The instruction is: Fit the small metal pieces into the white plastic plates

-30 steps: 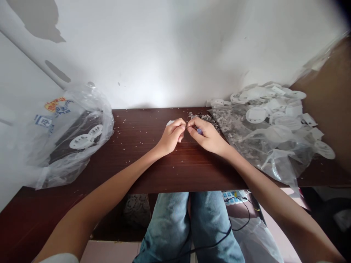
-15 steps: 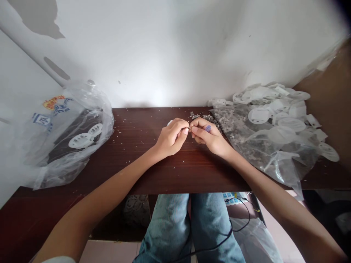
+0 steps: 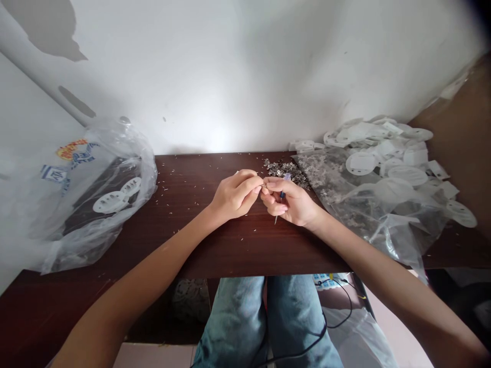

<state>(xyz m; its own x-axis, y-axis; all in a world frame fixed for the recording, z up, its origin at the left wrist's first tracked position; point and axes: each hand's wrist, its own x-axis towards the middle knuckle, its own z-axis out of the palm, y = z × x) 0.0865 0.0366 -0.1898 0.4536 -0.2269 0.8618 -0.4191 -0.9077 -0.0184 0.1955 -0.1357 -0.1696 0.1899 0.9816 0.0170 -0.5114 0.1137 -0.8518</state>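
My left hand [image 3: 238,194] is closed, thumb and fingers pinched beside the right fingertips over the middle of the table. What it holds is mostly hidden; a sliver of white shows behind its knuckles. My right hand [image 3: 289,201] is closed around a small screwdriver [image 3: 283,194] with a blue-purple handle, its thin shaft pointing down towards me. Between the fingertips of both hands is a tiny metal piece [image 3: 264,186], too small to make out fully. Just behind the right hand lies a heap of small metal parts [image 3: 282,168].
On the right, a clear plastic bag [image 3: 330,179] of small metal parts lies beside piled white plastic plates [image 3: 402,153]. An open plastic bag [image 3: 148,168] on the left holds white round plates [image 3: 111,202]. Tiny slivers dot the brown table [image 3: 215,255]; a black cable [image 3: 314,335] crosses my legs.
My right hand has turned, bringing the screwdriver's shaft into view below its fingers. The fingertips still meet; the whole view has shifted slightly.
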